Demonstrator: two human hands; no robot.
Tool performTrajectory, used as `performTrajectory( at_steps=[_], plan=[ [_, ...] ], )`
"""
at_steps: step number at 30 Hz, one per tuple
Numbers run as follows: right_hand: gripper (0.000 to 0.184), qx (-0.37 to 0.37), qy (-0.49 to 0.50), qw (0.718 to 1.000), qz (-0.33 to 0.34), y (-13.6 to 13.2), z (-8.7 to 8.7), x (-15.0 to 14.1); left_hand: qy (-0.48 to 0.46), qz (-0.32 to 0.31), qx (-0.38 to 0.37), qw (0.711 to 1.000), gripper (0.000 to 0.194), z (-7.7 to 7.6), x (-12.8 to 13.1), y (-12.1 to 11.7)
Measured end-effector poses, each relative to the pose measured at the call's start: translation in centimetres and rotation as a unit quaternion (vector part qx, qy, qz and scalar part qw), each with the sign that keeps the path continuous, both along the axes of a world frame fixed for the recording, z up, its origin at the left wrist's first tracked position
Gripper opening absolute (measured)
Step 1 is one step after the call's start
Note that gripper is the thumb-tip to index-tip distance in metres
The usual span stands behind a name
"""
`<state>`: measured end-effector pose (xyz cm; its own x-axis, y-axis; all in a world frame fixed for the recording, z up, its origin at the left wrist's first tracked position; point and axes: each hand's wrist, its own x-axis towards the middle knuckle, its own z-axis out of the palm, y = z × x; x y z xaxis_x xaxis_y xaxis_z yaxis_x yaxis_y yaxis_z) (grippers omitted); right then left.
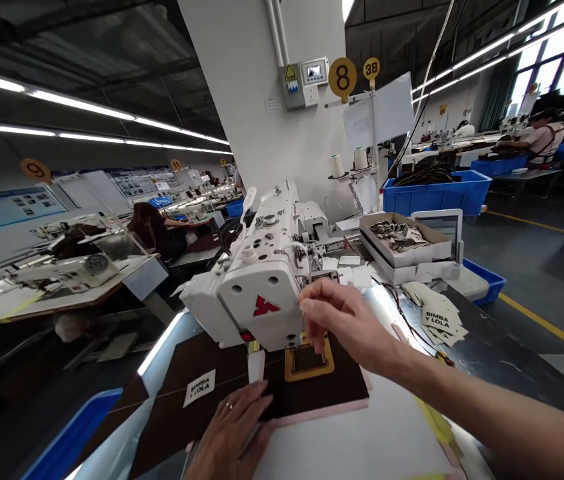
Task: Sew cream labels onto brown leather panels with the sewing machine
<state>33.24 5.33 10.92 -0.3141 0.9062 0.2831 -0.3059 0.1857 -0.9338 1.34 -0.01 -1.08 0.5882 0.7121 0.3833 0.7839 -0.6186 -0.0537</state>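
A white sewing machine (262,280) with a red emblem stands over a dark brown fabric panel (312,387). A yellow frame clamp (309,363) rests on the panel under the machine head. My right hand (347,320) reaches to the front of the head, its fingers bent down over the clamp; whether they hold anything is hidden. My left hand (235,427) lies flat on the panel's near edge, fingers stretched out, a ring on one finger. A white "BIMBA Y LOLA" label (199,387) lies on another brown piece to the left.
A stack of printed labels (437,317) lies to the right on the table. Behind it sits a grey box of small parts (402,240) and a blue bin (437,190). Thread cones (347,160) stand behind the machine. Other people work at stations to the left and far right.
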Motion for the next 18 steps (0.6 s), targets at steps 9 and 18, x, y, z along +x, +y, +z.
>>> performTrajectory(
  at_steps=[9,18],
  plan=[
    [0.041,-0.057,-0.082,0.995,-0.003,-1.0,-0.7,0.3,0.005,0.001,-0.016,1.000,0.033,-0.1,0.2,-0.1],
    [0.029,0.076,-0.072,0.991,-0.081,-1.5,-1.9,-0.1,0.034,-0.044,0.055,0.997,0.034,-0.9,-0.8,0.7]
  ],
)
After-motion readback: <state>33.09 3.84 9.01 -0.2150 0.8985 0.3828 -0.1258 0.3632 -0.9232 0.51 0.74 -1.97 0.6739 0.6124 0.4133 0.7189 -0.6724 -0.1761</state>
